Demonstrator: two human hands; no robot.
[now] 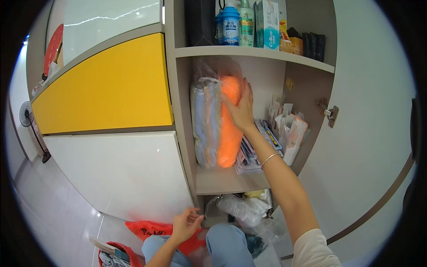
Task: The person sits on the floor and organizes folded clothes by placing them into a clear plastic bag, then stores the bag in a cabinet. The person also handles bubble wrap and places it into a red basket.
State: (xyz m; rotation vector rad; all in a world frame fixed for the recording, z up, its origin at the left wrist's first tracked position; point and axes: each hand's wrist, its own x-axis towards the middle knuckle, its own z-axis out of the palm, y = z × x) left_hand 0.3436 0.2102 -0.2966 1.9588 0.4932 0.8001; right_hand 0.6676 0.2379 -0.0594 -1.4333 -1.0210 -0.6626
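A clear plastic bag of folded grey-blue and tan cloths (205, 123) stands upright on the cabinet's middle shelf. Against its right side is a bright orange soft bundle (229, 140), which looks like cloth in clear plastic. My right hand (242, 108) is on the upper part of this bundle, thumb across its front and fingers along its right side. Low in front of the cabinet, above my knees, my left hand (187, 224) holds nothing, its fingers loosely bent and the thumb apart. Below it lies a red plastic bag (150, 229) bearing writing.
Flat blister packs (248, 155) and a white holder of packets (291, 155) sit right of the bundle. Bottles (231, 28) and boxes (268, 25) stand on the shelf above. The hinged door (363, 110) is swung open at right. Plastic bags (245, 210) fill the bottom compartment.
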